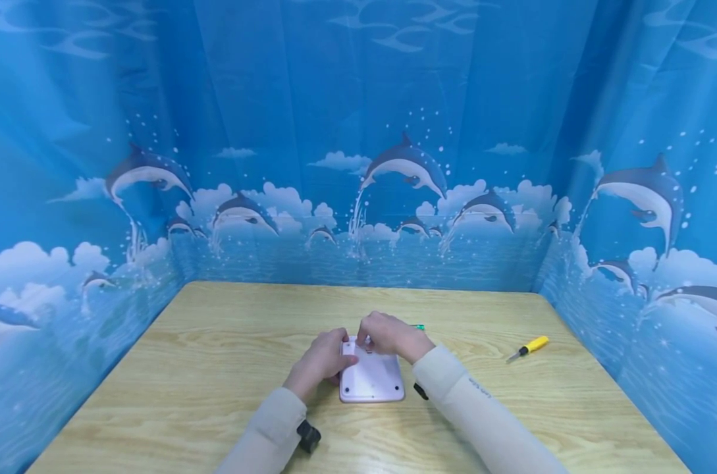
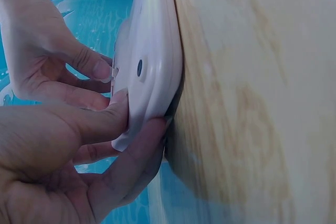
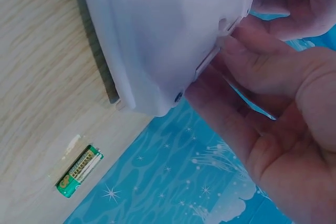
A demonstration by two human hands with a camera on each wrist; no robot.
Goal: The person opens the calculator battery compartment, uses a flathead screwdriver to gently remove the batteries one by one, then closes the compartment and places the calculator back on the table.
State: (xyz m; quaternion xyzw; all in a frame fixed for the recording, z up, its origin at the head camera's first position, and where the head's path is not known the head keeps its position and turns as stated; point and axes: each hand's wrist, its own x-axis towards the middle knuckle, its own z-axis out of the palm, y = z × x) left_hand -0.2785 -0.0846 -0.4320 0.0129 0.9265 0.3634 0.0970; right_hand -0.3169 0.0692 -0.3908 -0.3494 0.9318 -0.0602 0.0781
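Note:
A flat, pale pink-white device lies with its footed underside up, dark round feet at its corners. My left hand grips its left edge, thumb on the upper face and fingers underneath, as the left wrist view shows. My right hand bends over the far part of the device, thumb and fingertips at a narrow slot in its surface. Whether those fingertips pinch anything is hidden. Just beyond the right hand lies a green battery, mostly covered in the head view.
A screwdriver with a yellow handle lies on the right side of the wooden table. Blue dolphin-printed curtains enclose the table at the back and both sides.

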